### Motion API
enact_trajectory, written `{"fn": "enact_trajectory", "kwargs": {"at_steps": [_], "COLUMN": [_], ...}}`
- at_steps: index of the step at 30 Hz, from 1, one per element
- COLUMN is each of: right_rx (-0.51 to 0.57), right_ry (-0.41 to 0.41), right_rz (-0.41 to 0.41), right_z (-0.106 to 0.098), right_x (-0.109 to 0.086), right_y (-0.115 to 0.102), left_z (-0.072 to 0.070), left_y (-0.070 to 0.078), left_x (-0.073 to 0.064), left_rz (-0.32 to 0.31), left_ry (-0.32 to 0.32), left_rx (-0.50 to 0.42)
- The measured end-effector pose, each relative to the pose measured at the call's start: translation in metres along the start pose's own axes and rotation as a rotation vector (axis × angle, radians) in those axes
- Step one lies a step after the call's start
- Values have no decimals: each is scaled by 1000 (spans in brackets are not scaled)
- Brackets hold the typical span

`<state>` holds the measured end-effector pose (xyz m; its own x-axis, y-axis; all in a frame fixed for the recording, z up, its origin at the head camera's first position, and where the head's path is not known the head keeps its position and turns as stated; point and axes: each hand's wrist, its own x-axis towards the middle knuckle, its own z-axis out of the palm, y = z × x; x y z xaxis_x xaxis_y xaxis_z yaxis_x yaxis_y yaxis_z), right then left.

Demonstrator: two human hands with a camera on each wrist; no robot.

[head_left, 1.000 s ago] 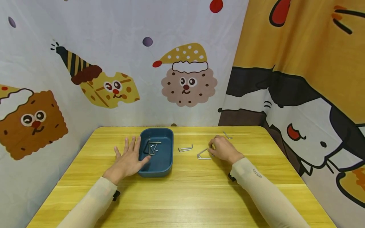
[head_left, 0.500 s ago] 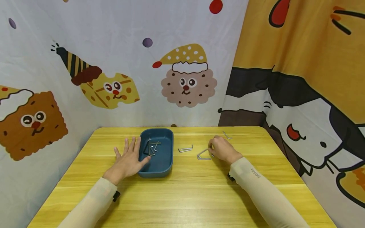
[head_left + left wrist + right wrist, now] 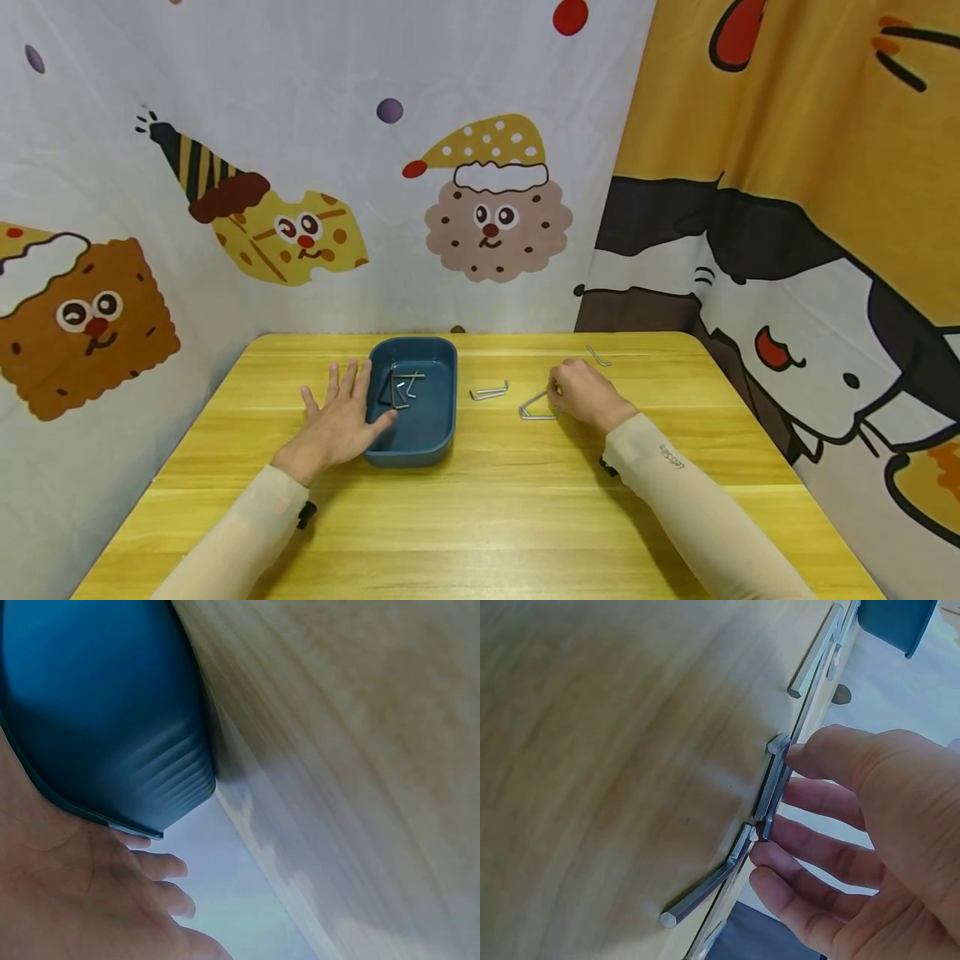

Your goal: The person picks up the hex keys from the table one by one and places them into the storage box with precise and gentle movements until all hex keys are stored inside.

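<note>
My left hand (image 3: 333,429) rests with spread fingers on the left rim of a blue plastic box (image 3: 412,457). In the left wrist view, the palm (image 3: 67,892) lies against the rim of the box. Several hex keys (image 3: 408,386) lie inside. On the table to the right, my right hand (image 3: 588,393) has its fingers curled at a group of hex keys (image 3: 537,417). The right wrist view shows its thumb and fingertips pinching a silver hex key (image 3: 769,784); another hex key (image 3: 705,889) lies just beside the fingertips.
Between box and right hand, more hex keys (image 3: 489,392) lie on the wooden table (image 3: 480,525). A single hex key (image 3: 597,357) sits farther back, behind the right hand. A curtain (image 3: 315,83) printed with cartoon figures hangs behind the table's far edge.
</note>
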<state>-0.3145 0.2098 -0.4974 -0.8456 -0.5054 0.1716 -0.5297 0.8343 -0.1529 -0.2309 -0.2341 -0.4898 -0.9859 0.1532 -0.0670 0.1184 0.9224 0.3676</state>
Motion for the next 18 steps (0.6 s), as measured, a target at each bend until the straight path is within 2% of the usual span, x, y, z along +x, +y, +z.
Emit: {"fn": "enact_trajectory", "kwargs": {"at_steps": [7, 18], "right_rx": [-18, -43], "right_ry": [16, 154], "right_rz": [8, -60], "right_z": [1, 0], "right_x": [1, -1], "right_y": [-1, -14], "left_z": [-1, 0], "left_y": [0, 0], "left_x": [-1, 1], "left_rz": [2, -2], "left_ry": [-2, -2], "left_rx": [-8, -3]}}
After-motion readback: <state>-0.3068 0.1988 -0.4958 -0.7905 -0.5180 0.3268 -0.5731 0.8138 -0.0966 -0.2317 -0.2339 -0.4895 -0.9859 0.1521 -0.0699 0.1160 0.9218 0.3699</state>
